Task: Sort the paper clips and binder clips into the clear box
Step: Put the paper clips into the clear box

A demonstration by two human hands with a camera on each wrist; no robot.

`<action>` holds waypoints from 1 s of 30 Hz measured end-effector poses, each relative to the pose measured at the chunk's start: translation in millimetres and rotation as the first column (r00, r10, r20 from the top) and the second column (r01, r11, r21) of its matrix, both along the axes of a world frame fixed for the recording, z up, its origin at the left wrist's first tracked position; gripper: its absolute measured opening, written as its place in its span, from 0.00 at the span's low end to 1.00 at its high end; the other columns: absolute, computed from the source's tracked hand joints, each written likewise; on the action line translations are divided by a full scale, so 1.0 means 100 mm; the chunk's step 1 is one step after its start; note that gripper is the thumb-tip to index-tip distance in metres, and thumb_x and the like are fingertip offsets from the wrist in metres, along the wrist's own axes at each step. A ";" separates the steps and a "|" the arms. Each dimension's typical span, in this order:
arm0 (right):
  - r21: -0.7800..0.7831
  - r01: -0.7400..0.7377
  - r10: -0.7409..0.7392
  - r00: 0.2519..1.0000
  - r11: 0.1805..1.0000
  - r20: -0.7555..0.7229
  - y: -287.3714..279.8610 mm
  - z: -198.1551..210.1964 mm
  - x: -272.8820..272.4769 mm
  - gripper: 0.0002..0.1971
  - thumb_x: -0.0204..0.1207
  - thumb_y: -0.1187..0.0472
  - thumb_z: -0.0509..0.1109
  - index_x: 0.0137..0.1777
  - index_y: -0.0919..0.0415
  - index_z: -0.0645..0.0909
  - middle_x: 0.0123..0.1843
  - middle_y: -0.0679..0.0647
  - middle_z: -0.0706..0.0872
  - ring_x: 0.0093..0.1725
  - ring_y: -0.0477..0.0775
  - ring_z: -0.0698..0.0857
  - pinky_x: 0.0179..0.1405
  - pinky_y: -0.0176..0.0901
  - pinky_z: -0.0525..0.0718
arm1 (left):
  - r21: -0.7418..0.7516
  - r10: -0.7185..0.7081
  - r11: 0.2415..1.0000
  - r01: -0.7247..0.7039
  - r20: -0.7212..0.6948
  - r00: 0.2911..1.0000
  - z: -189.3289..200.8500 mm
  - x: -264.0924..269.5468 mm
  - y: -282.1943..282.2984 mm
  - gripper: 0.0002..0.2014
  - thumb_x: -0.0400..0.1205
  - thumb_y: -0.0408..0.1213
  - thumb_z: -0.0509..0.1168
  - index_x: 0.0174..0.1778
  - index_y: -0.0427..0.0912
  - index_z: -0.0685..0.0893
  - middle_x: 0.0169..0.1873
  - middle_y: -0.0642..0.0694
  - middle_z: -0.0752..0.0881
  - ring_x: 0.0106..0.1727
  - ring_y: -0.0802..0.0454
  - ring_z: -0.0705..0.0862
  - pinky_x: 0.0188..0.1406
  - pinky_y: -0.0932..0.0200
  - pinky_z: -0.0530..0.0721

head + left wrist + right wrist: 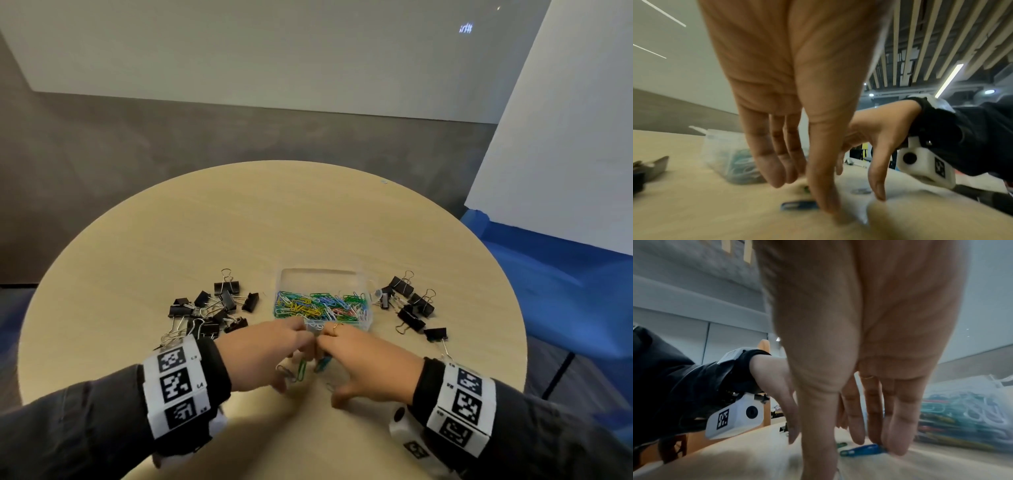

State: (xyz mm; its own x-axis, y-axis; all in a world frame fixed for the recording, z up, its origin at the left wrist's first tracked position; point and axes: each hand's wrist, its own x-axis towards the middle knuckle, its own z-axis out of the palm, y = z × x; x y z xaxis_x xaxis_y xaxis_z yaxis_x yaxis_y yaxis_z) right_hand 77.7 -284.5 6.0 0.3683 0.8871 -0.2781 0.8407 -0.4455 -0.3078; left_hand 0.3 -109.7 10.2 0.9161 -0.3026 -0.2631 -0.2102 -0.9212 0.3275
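The clear box (365,320) stands mid-table, holding a heap of coloured paper clips (318,305). Just in front of it my two hands meet, fingers pointing down at the table. Under them lie loose paper clips: a green one (302,370), a blue one (322,365) and a silver one (286,371). My left hand (293,366) has straight fingers, its thumb tip on the table beside the blue clip (797,205). My right hand (334,371) has straight fingers too, and its fingertips (898,449) touch the blue clip (863,449). Neither hand grips anything.
Black binder clips lie in a pile left of the box (209,311) and in a smaller group to its right (407,305). The round wooden table (239,222) is bare beyond the box. A blue seat (555,294) stands to the right.
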 end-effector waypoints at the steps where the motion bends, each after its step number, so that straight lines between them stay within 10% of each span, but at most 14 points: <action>1: -0.004 0.005 -0.005 1.000 1.000 0.014 0.01 0.01 -0.01 0.25 0.66 0.55 0.80 0.61 0.58 0.77 0.60 0.54 0.76 0.58 0.54 0.76 0.55 0.44 0.77 | 0.031 -0.019 0.999 0.020 -0.026 0.999 -0.03 0.00 0.01 0.28 0.71 0.43 0.77 0.65 0.49 0.76 0.61 0.51 0.73 0.57 0.53 0.77 0.57 0.59 0.79; 6: 0.026 0.020 -0.020 1.000 0.999 -0.021 0.01 0.04 0.02 0.10 0.71 0.64 0.75 0.42 0.52 0.77 0.44 0.50 0.79 0.43 0.50 0.77 0.35 0.38 0.71 | 0.078 -0.062 0.995 0.065 -0.046 0.997 -0.01 0.05 0.00 0.23 0.75 0.42 0.74 0.65 0.46 0.77 0.60 0.47 0.72 0.57 0.50 0.76 0.54 0.61 0.74; 10: 0.008 0.036 -0.035 0.999 0.999 -0.039 -0.03 0.03 0.03 0.04 0.73 0.65 0.72 0.47 0.58 0.85 0.42 0.51 0.83 0.39 0.50 0.78 0.30 0.34 0.71 | 0.028 -0.086 0.996 0.087 -0.028 0.996 0.00 0.07 -0.01 0.11 0.76 0.35 0.71 0.54 0.45 0.84 0.56 0.46 0.75 0.54 0.48 0.79 0.47 0.65 0.71; 19: -0.072 -0.022 0.027 0.997 0.997 0.076 -0.10 -0.09 -0.02 0.05 0.82 0.61 0.63 0.53 0.62 0.77 0.56 0.61 0.79 0.53 0.62 0.80 0.50 0.52 0.79 | 0.074 -0.103 0.992 0.106 -0.039 0.994 -0.03 0.09 0.00 0.08 0.78 0.37 0.69 0.52 0.44 0.84 0.54 0.47 0.79 0.53 0.50 0.79 0.46 0.55 0.74; 30: -0.136 -0.051 0.072 0.986 0.989 0.150 -0.02 -0.12 -0.03 0.06 0.81 0.65 0.62 0.55 0.65 0.76 0.56 0.65 0.80 0.53 0.66 0.82 0.45 0.49 0.77 | 0.134 -0.021 0.991 0.024 -0.026 0.999 -0.07 0.06 0.00 0.08 0.78 0.41 0.67 0.51 0.47 0.82 0.52 0.49 0.83 0.54 0.50 0.81 0.45 0.54 0.77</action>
